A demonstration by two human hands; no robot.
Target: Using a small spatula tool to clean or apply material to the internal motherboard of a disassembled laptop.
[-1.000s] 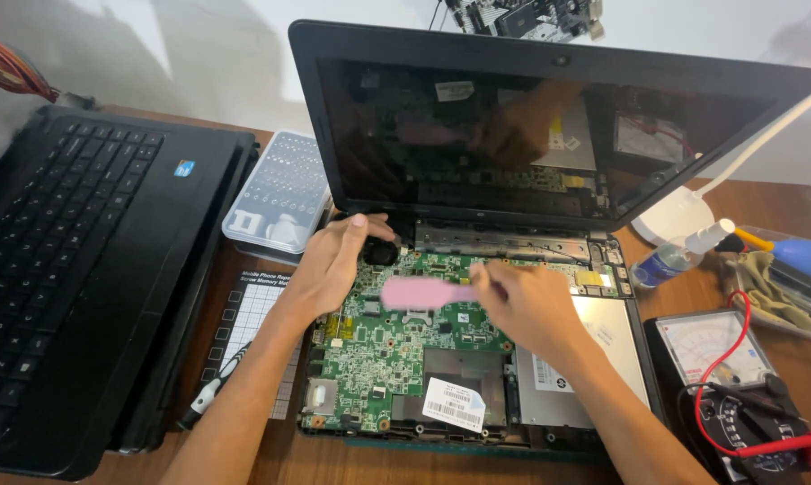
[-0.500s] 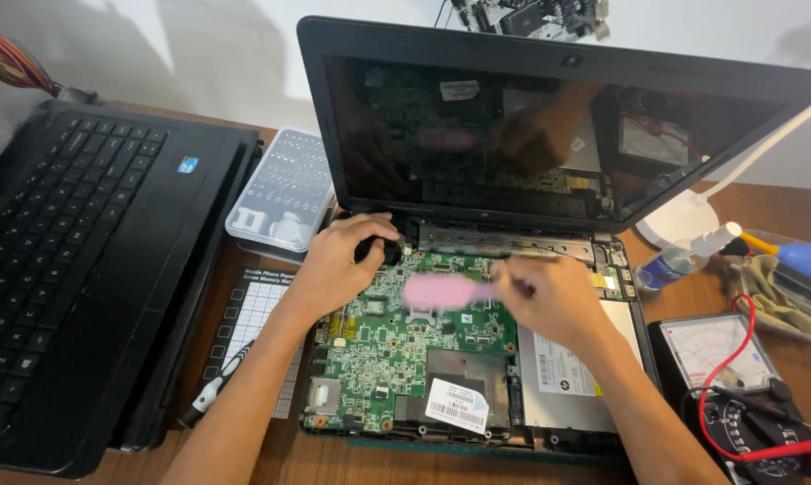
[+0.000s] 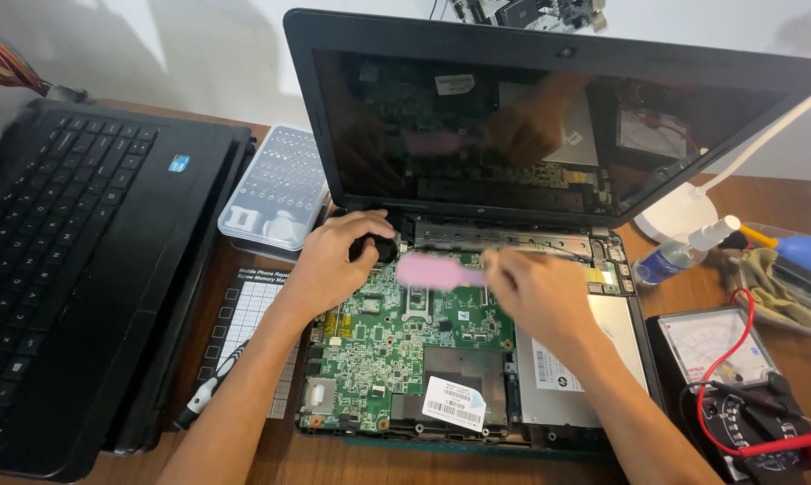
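From the head camera, your left hand (image 3: 333, 260) rests at the upper left corner of the green circuit board (image 3: 396, 350) inside the opened laptop (image 3: 549, 135), its fingers curled closed around a small black part (image 3: 374, 247) just under the hinge. Your right hand (image 3: 540, 292) hovers over the top edge of the same board, closed on the handle of a pink brush (image 3: 432, 271). The brush head is blurred, so it probably touches the board, but you cannot be sure from this view. The brush lies between your two hands, close to the black part.

Right of the board sits a silver drive (image 3: 576, 377) in its bay. To your left on the worktop (image 3: 765, 198) lies a second black laptop (image 3: 73, 260), and beside it a clear case of screwdriver bits (image 3: 275, 189). A gridded white mat (image 3: 243, 314) lies under your left forearm, with a black and white screwdriver (image 3: 209, 386) on it. At the right stand a small spray bottle (image 3: 684, 251) and an analog meter (image 3: 720, 346) with red leads.
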